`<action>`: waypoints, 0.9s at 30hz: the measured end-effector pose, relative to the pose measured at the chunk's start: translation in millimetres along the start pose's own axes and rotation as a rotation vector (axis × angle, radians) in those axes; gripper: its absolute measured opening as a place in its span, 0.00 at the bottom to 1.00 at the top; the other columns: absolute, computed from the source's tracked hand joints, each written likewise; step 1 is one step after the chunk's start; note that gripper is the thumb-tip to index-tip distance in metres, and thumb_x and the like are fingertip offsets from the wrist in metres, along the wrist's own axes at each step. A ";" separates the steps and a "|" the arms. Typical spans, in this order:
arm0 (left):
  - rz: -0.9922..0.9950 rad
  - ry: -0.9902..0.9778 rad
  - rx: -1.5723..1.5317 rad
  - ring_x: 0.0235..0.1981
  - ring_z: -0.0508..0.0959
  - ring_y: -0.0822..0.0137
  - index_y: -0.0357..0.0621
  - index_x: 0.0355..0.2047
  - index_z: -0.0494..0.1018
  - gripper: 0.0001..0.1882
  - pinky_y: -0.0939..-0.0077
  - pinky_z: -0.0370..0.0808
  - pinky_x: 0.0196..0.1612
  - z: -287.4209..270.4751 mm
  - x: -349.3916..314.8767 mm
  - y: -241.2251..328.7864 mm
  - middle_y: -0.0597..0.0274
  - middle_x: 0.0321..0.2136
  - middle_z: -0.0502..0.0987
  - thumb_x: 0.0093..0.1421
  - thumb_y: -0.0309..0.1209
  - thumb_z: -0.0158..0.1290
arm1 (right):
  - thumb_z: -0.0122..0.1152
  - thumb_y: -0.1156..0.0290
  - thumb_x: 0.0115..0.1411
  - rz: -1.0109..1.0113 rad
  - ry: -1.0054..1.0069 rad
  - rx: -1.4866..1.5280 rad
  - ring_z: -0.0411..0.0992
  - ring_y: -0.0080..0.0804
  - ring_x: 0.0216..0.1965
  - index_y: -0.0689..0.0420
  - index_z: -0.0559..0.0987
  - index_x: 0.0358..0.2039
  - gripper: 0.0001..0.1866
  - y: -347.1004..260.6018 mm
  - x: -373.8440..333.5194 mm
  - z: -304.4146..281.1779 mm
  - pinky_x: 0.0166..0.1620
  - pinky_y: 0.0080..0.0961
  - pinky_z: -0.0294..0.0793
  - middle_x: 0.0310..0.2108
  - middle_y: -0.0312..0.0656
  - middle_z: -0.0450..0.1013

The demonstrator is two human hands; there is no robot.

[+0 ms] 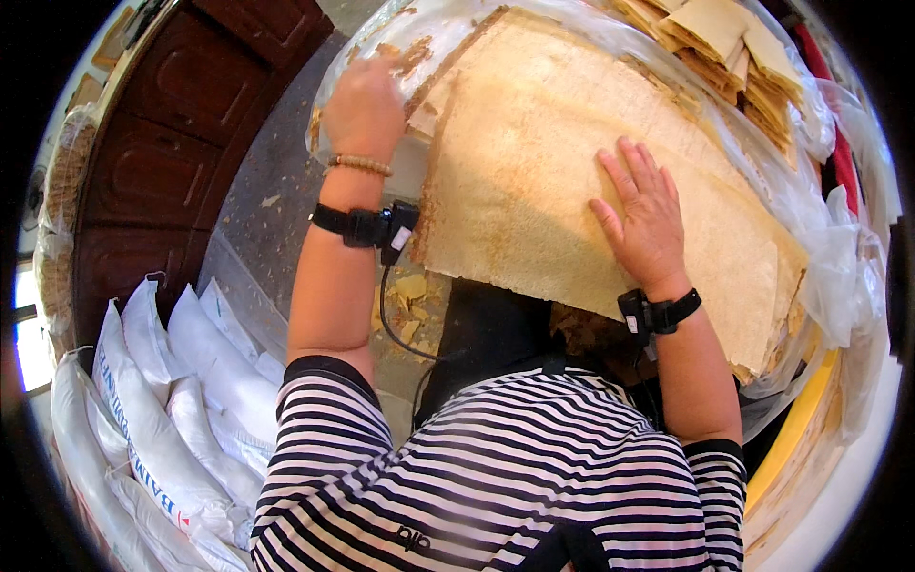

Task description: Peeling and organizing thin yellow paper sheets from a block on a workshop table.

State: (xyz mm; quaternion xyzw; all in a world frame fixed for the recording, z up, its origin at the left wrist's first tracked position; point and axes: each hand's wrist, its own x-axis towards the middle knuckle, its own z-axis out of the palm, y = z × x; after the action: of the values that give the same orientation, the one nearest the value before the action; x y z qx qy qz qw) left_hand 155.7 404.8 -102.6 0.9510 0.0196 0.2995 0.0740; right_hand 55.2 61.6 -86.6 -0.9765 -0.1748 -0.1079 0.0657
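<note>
"What's filling the far left?"

"White sacks [214, 357] are leaning together low down, and a dark brown cabinet [152, 181] with panelled doors is rising behind them. Grey floor [262, 205] is running between the cabinet and the left forearm, leaving a gap on the arm's outer side. Pale scraps [412, 296] are lying on it nearer the lap."

"And the left hand [365, 107]?"

"It's curling its fingers just beside the far left end of the top sheet. It's blurring, so I can't tell whether it's gripping anything."

"How is that sheet looking?"

"The tan sheet [534, 181] is lying in the middle, in front of the person, with more layers showing beneath it. It's wearing a pale yellowish, grainy face, and a shadow is falling over its near left part."

"What about its edges?"

"The left edge is showing brown and ragged; the near one is slanting down to the right, close above the lap."

"The right hand [643, 219]?"

"It's resting open on the sheet, palm down, fingers spreading, gripping nothing. Sheet surface is stretching away on both sides of it, giving it room."

"And past that?"

"Folded tan pieces [729, 48] are sitting in a pile at the far right, crumpled clear plastic [829, 253] is crowding the right edge, and a yellow strip [796, 429] is curving below."
</note>
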 end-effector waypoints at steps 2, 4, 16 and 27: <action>0.245 -0.005 -0.348 0.34 0.81 0.56 0.50 0.38 0.79 0.07 0.64 0.79 0.35 -1.9 -6.4 14.4 0.59 0.36 0.80 0.64 0.34 0.53 | 0.58 0.50 0.63 -0.009 -0.001 -0.001 0.53 0.41 0.71 0.41 0.69 0.64 0.30 1.0 -0.1 1.0 0.70 0.45 0.49 0.69 0.40 0.58; 0.296 -0.108 -0.281 0.33 0.81 0.57 0.50 0.35 0.80 0.06 0.65 0.79 0.34 -6.7 -8.7 18.4 0.61 0.35 0.79 0.63 0.33 0.54 | 0.58 0.51 0.63 -0.011 0.019 -0.008 0.54 0.41 0.71 0.41 0.69 0.64 0.29 1.5 -0.4 4.5 0.70 0.45 0.50 0.69 0.40 0.59; -0.307 -0.310 -0.609 0.29 0.75 0.69 0.39 0.35 0.76 0.10 0.72 0.71 0.33 -44.0 -71.0 -10.5 0.62 0.27 0.75 0.66 0.34 0.53 | 0.53 0.47 0.64 -0.044 0.104 0.155 0.55 0.45 0.69 0.49 0.71 0.63 0.31 8.5 -3.5 23.8 0.69 0.49 0.50 0.67 0.48 0.61; -0.373 -0.694 -1.175 0.29 0.71 0.82 0.37 0.40 0.78 0.08 0.85 0.68 0.32 -60.3 -63.3 -0.7 0.73 0.30 0.77 0.67 0.30 0.55 | 0.63 0.58 0.61 0.086 0.225 0.392 0.61 0.49 0.64 0.52 0.75 0.56 0.24 9.1 5.6 -2.0 0.65 0.49 0.59 0.61 0.47 0.67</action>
State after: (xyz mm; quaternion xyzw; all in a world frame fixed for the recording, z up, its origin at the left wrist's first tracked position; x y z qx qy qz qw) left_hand 69.3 408.1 -89.8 0.7750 -0.0073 -0.0779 0.6271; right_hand 63.2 54.5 -84.2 -0.9334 -0.1423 -0.1775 0.2776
